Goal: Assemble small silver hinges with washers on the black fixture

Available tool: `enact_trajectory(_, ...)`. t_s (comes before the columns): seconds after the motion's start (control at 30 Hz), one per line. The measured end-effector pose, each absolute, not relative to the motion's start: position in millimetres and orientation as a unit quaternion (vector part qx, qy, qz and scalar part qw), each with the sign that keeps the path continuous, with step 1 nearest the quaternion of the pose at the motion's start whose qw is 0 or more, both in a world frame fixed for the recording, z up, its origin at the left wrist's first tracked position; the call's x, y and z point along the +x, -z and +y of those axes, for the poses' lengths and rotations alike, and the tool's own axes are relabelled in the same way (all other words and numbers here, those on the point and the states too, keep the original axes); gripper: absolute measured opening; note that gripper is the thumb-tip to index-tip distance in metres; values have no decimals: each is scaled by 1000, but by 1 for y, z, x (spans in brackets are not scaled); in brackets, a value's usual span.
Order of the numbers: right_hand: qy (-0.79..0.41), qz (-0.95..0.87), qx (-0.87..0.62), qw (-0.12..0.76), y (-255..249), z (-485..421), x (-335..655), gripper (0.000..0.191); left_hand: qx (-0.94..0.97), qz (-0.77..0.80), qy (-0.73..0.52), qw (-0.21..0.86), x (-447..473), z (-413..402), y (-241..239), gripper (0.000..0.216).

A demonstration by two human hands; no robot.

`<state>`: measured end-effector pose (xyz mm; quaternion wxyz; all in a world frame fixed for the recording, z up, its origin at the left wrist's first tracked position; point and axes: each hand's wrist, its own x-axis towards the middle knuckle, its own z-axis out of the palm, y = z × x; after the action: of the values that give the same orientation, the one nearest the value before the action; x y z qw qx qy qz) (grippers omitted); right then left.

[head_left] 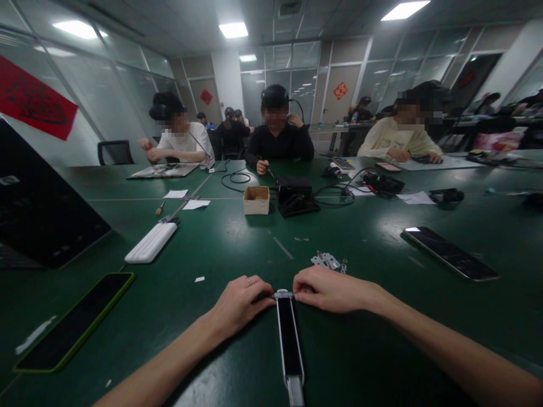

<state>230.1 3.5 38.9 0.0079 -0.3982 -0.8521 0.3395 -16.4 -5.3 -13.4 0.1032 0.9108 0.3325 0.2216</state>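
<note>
A long narrow black bar with a silver frame [289, 339] lies on the green table [373, 339], pointing away from me. My left hand [240, 302] and my right hand [328, 289] meet at its far end, each with fingers curled and fingertips pinched on the silver end cap [283, 294]. Just beyond my right hand sit a few small metal hinge-like parts and screws [327, 260].
A green-cased phone [76, 322] lies at my left, a white power bank [151, 242] beyond it, a laptop [38, 209] at far left. A black phone [450, 252] lies at right. A small cardboard box [257, 200] and black device [296, 198] stand mid-table. Three people sit opposite.
</note>
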Motion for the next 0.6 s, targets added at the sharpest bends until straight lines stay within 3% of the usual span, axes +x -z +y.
enact_trajectory(0.33, -327, -855, -402, -15, -55, 10, 244, 24, 920, 325, -202, 87, -17, -4, 12, 12)
enact_trajectory(0.5, -235, -835, -496, 39, -81, 30, 279, 26, 917, 325, -211, 95, -17, -5, 11, 12)
enact_trajectory(0.6, -176, -812, -556, 16, -87, 43, 302, 20, 913, 326, -221, 107, -18, -4, 12, 13)
